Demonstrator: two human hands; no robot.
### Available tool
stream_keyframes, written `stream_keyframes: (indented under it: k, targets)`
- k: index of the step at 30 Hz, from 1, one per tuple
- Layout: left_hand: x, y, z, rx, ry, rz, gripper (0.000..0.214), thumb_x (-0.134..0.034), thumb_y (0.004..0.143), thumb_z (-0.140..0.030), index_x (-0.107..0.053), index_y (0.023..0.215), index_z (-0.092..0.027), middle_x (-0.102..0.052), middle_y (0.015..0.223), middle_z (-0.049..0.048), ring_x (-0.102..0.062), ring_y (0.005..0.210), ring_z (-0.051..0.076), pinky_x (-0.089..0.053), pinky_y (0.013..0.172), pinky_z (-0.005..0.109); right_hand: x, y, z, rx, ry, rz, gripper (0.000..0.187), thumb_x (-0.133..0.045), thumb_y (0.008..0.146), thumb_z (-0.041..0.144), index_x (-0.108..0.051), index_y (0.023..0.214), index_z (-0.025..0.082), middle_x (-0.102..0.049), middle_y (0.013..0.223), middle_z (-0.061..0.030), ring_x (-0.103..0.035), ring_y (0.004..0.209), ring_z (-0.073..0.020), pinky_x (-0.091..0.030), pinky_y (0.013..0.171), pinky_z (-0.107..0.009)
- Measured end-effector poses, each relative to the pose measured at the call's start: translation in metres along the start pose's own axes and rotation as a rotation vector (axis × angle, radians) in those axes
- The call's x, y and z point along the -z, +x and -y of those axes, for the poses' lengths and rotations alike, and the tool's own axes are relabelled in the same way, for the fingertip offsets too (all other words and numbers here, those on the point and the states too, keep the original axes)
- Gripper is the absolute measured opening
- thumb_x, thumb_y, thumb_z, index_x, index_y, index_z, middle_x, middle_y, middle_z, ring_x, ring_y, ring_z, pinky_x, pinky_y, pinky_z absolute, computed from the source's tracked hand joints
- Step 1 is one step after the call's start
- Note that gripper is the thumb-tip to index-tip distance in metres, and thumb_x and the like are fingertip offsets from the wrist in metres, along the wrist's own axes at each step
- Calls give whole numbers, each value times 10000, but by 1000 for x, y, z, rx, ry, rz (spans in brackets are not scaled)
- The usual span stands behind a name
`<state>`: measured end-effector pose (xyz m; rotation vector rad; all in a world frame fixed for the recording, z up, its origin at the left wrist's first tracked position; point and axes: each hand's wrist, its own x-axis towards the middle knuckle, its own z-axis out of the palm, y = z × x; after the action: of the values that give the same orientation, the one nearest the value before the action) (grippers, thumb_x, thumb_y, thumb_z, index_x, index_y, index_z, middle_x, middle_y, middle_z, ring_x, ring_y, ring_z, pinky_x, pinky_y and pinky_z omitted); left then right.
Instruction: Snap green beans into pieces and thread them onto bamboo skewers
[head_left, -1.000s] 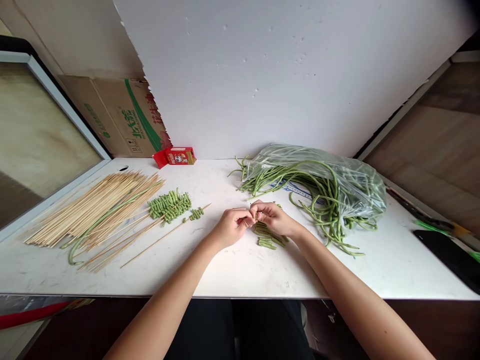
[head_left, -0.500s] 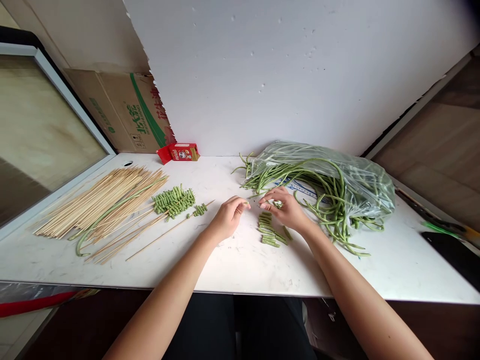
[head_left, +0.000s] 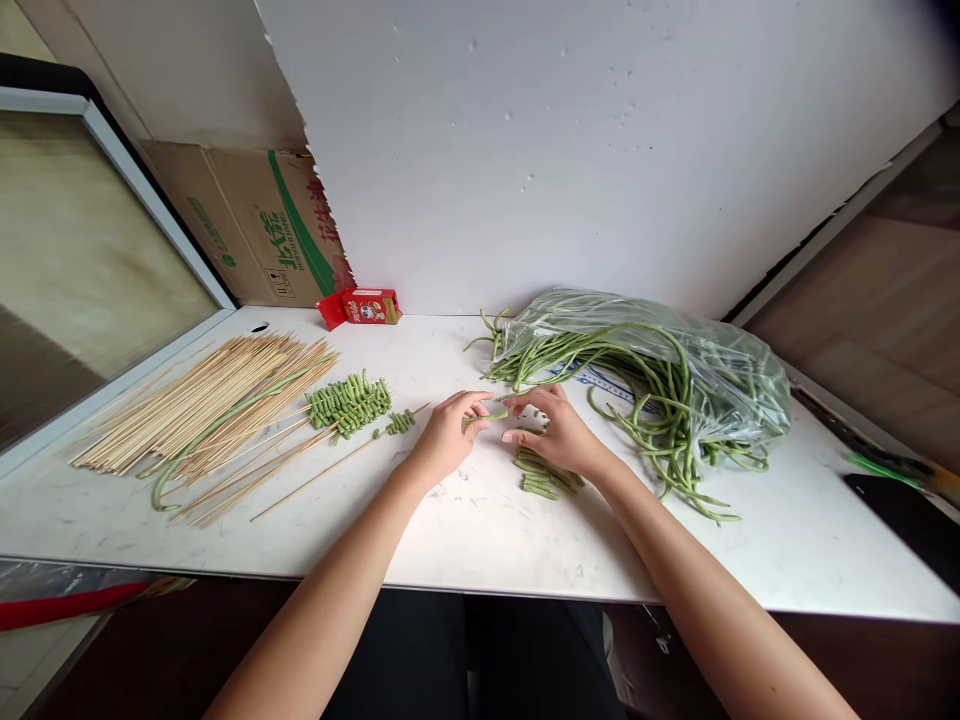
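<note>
Near the middle of the table my left hand (head_left: 444, 440) is closed on a piece of green long bean (head_left: 491, 416), which sticks out to the right past the fingertips. My right hand (head_left: 559, 430) faces it from the right, thumb and fingers apart, with nothing visible between them. Below the right hand lies a small row of cut bean pieces (head_left: 541, 480), partly covered by it. To the left of my left hand, a skewer with a few bean pieces (head_left: 403, 421) lies beside several skewers full of bean pieces (head_left: 349, 402).
A wide pile of bare bamboo skewers (head_left: 195, 400) covers the left, one long bean (head_left: 217, 425) across it. Uncut long beans (head_left: 667, 400) spill from a clear plastic bag (head_left: 720, 350) on the right. A red packet (head_left: 367, 306) stands at the back, a black phone-like slab (head_left: 900, 520) at far right.
The left hand now shows a longer bean piece between its fingers. My right hand has shifted slightly left and lower, its fingers spread wider, covering more of the cut pieces.
</note>
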<state>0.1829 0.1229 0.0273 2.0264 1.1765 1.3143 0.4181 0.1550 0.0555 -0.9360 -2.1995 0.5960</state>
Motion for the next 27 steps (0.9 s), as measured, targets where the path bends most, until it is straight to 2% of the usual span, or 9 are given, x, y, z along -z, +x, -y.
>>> stream_keyframes:
  k: [2,7,12,14,17,22,27]
  targets:
    - [0,0,-3,-2,-6,4,405,-717,910,-54,-677,1288,-196,-738,1022,57,-706,930,181,-589,901,328,-1,0,2,2,55,-7,442,-829,877,527,-767,1225,262,-765,1077,-102,-561,1128,-331,-470,995,-492]
    - [1,-1,-9,-62,45,13,353,-752,897,-66,-697,1216,-207,-743,1031,52,-720,938,179,-589,877,300,-8,1,5,42,103,3,234,-797,922,467,-815,1054,275,-771,1001,-91,-568,1062,-314,-483,937,-464]
    - [0,0,-11,-89,145,41,71,-706,985,-205,-751,1040,-194,-729,1004,69,-708,893,190,-564,823,294,-7,1,7,67,102,-33,199,-712,990,436,-800,1030,262,-756,968,-92,-564,1036,-310,-456,950,-472]
    - [-1,0,-13,-100,172,65,103,-661,1017,-218,-755,984,-189,-724,968,66,-692,856,187,-547,808,295,-8,2,8,84,106,-28,172,-688,1006,397,-788,1015,256,-748,956,-88,-560,1027,-304,-448,945,-462]
    - [-1,0,-17,-125,189,98,124,-640,1007,-151,-749,962,-188,-716,931,57,-675,842,189,-530,796,294,-12,2,8,87,113,-20,126,-666,1006,314,-767,972,246,-723,910,-80,-550,993,-293,-441,916,-439]
    - [0,-1,-19,-156,158,164,287,-579,917,25,-757,881,-197,-717,862,31,-665,802,173,-519,783,282,-19,1,6,72,154,14,162,-640,1003,273,-737,877,241,-697,862,-71,-533,976,-285,-424,923,-438]
    - [0,-1,-18,-127,106,141,269,-605,926,-21,-769,821,-208,-769,885,32,-684,823,190,-520,843,327,-12,1,7,49,217,57,298,-618,1028,446,-742,857,236,-681,848,-77,-539,976,-284,-428,928,-439]
